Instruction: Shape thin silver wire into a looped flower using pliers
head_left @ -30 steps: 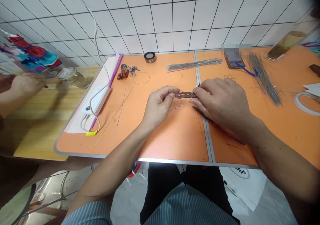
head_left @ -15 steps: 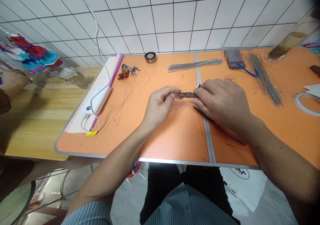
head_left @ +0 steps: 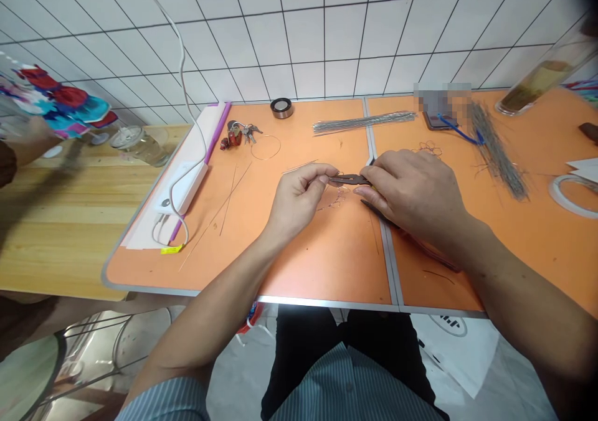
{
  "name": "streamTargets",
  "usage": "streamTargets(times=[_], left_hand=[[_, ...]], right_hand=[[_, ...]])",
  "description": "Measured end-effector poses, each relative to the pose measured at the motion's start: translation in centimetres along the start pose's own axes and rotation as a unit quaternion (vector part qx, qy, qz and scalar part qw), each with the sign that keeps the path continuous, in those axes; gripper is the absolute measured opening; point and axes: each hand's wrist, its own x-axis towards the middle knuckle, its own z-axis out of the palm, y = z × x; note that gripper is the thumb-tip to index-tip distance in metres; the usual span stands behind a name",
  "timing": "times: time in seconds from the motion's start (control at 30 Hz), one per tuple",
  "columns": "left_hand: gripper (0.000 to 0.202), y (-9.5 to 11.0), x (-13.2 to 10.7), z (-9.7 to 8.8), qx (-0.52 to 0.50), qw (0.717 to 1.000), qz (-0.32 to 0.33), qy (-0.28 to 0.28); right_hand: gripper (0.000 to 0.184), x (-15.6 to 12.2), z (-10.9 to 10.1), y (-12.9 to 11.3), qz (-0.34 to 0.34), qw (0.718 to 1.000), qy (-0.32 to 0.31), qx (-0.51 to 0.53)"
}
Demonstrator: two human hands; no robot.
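Observation:
Over the middle of the orange table (head_left: pixel 346 253), my right hand (head_left: pixel 411 181) is closed around the handles of pliers (head_left: pixel 350 180). The jaws point left and meet the fingertips of my left hand (head_left: pixel 301 200). A thin bent wire (head_left: pixel 337 198) hangs at those fingertips, pinched between thumb and forefinger. The exact spot where the jaws touch the wire is too small to make out. Beneath my right hand lies another dark-bladed tool (head_left: pixel 378 212), its red handle (head_left: pixel 434 253) partly covered by the hand and wrist.
Straight wires (head_left: pixel 364 122) lie at the back, with a bundle of wires (head_left: pixel 499 153) farther right. Keys (head_left: pixel 247 131), black tape (head_left: pixel 281 108) and a wire ring (head_left: pixel 265 147) sit back left. A power strip (head_left: pixel 182 187) lies left. Another person's arm (head_left: pixel 28 144) reaches in at far left.
My hands and the pliers stay almost in place, with only a slight shift of the right hand. At far left, the other person's hand has moved up toward the colourful cloth.

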Motion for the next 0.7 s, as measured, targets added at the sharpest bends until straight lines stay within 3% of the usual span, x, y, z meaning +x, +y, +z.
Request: streamTargets(times=[0.4, 0.7], left_hand=[[0.015, 0.02, 0.09, -0.06, -0.015, 1.0, -0.015, -0.005], [0.015, 0.15, 0.1, -0.08, -0.021, 1.0, -0.016, -0.008]], right_hand=[[0.042, 0.01, -0.09, 0.23, -0.006, 1.0, 0.0, 0.012], [0.049, -0.08, -0.15, 0.21, -0.011, 1.0, 0.0, 0.021]])
